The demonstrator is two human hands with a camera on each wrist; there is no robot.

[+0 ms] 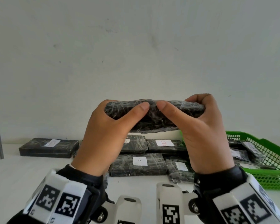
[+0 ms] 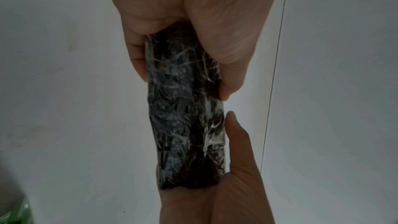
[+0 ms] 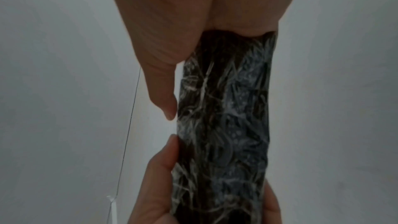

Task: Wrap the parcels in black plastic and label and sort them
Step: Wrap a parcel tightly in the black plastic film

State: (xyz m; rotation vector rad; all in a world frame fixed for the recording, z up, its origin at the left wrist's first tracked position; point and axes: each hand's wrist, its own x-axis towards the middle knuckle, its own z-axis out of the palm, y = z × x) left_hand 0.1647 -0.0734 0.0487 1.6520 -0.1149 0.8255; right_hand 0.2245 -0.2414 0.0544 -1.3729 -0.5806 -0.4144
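Both hands up in front of the wall, well above the counter [image 1: 39,168], gripping one black-wrapped parcel [image 1: 153,113] held level between them. Left hand [image 1: 103,138] clamped on the left end, right hand [image 1: 204,135] on the right end, fingers curled over the far side, thumbs pressed on the near face with tips almost meeting at mid-span. Same grip in the wrist views: parcel [image 2: 185,108] squeezed from both ends, wrap crinkled and shiny [image 3: 224,125].

No label visible on the held parcel; far face hidden, so cannot tell for sure. Probably checking or smoothing the wrap before labelling.

Risks:
- Thumbs digging in at the middle: thin film likely to tear or stretch open there.
- Loose fold along the lower edge: could unravel if the grip shifts.
- Slick plastic, end-only hold: could slip and drop onto the labelled parcels below [image 1: 139,164].
- Wrong sort possible: A [image 1: 139,160] and B [image 1: 164,143] labels lie mixed just below, green basket [image 1: 273,178] near on the right; some labels too blurred to read.
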